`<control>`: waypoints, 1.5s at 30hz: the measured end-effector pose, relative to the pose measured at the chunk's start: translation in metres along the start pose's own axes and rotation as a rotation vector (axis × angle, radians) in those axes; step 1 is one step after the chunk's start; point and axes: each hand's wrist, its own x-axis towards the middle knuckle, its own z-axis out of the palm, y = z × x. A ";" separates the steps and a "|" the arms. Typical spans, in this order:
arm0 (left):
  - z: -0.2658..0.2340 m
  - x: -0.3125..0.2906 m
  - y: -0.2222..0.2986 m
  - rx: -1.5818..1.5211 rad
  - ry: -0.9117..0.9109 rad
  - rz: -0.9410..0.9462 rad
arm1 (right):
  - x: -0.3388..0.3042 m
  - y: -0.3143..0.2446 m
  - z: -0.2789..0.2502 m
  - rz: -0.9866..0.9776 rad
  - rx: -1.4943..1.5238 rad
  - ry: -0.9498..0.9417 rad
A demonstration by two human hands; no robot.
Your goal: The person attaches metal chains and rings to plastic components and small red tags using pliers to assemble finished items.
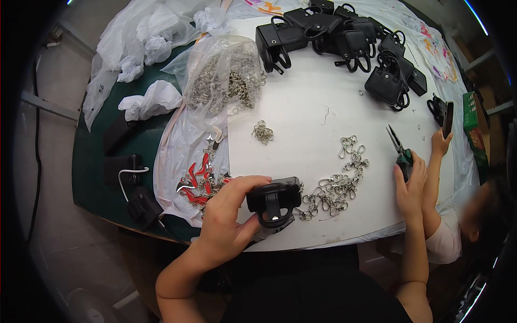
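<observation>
My left hand [222, 223] grips a small black bag [273, 198] with a looped strap, held up over the table's near edge. In my right hand [412, 188] is a pair of needle-nose pliers [401, 153] with dark green handles, their jaws pointing away from me and slightly parted. Between my hands lies a loose heap of silver lobster clasps [331, 194]. Just past my left hand, red shoe-shaped charms [203, 167] with metal parts rest on white plastic. A small pile of metal rings [263, 133] sits farther back on the white board.
Several small black bags [339, 37] are heaped at the far right. A clear plastic bag [215, 81] of metal rings lies far left, near crumpled white wrapping [156, 99]. Black devices with a white cable [132, 171] are at left. Another person's hand [441, 144] holds a dark flat object at right.
</observation>
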 end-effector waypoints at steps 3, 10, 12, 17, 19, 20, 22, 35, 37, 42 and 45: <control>0.005 0.004 -0.008 0.082 -0.059 0.042 | 0.000 0.006 0.002 0.030 -0.158 -0.044; -0.011 0.007 -0.003 -0.028 -0.202 -0.199 | 0.057 -0.095 -0.005 -0.416 0.257 -0.192; -0.028 0.007 -0.004 -0.063 -0.209 -0.216 | 0.077 -0.125 0.014 -0.545 0.381 -0.311; -0.059 0.011 -0.025 0.042 0.032 -0.232 | 0.116 -0.190 0.086 -0.712 0.596 -0.361; -0.059 0.020 -0.034 0.197 0.200 -0.253 | 0.126 -0.203 0.101 -0.734 0.530 -0.357; -0.056 0.024 -0.040 0.296 0.258 -0.246 | 0.129 -0.210 0.104 -0.748 0.500 -0.353; -0.053 0.029 -0.054 0.433 0.281 -0.192 | 0.129 -0.215 0.103 -0.769 0.555 -0.393; -0.043 0.051 -0.063 0.360 0.148 -0.407 | 0.125 -0.188 0.053 -0.161 0.915 -0.763; -0.051 0.050 -0.064 0.343 0.077 -0.394 | 0.121 -0.187 0.054 -0.188 0.922 -0.752; -0.064 0.046 -0.041 -0.073 0.131 -0.443 | 0.116 -0.186 0.043 -0.171 0.930 -0.816; -0.059 0.041 -0.032 -0.415 0.224 -0.356 | 0.111 -0.195 0.031 -0.197 0.958 -0.826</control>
